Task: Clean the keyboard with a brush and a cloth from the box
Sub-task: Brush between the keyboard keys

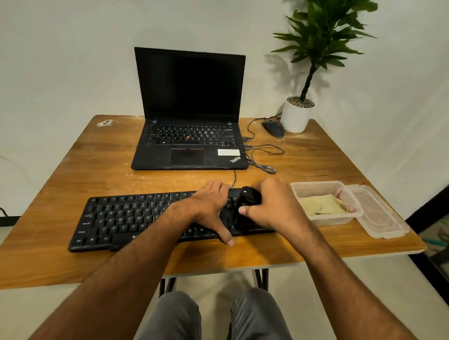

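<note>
- The right hand [271, 206] curls around a black brush [246, 207], its head down on the right end of the keyboard [137, 217].
- The left hand [211, 203] lies flat with fingers spread, pressing the keyboard to steady it.
- The brush looks light and stiff-handled; a grip on its body suits it.
- The keyboard is rigid and light and may slide on the counter [58, 252].
- A soft, limp cloth [320, 206] lies in the open box [324, 188] just right of the keyboard; a pinch would lift it.
</note>
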A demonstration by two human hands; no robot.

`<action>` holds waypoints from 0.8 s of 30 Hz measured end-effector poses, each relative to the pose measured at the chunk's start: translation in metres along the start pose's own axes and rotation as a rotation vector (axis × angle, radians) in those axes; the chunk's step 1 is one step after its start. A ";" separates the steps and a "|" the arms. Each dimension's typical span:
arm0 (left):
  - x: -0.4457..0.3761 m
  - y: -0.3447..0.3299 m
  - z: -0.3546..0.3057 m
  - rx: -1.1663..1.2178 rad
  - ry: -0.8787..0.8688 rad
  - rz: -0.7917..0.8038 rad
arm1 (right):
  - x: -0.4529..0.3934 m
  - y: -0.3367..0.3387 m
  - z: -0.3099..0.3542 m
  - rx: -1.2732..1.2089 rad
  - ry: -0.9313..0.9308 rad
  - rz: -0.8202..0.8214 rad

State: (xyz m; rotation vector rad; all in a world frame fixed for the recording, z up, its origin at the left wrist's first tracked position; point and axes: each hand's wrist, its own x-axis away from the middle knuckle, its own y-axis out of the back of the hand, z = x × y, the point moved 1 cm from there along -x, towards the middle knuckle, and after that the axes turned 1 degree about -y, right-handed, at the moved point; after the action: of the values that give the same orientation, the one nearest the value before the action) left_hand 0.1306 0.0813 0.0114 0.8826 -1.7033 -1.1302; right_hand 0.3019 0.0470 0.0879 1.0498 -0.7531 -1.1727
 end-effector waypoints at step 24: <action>-0.001 0.000 0.000 0.013 0.006 -0.006 | 0.006 0.003 -0.011 -0.005 -0.036 -0.059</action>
State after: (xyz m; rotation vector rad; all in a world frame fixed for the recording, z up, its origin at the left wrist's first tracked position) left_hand 0.1313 0.0822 0.0108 0.8984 -1.7058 -1.1208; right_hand 0.3149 0.0440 0.0863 1.0549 -0.7517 -1.2462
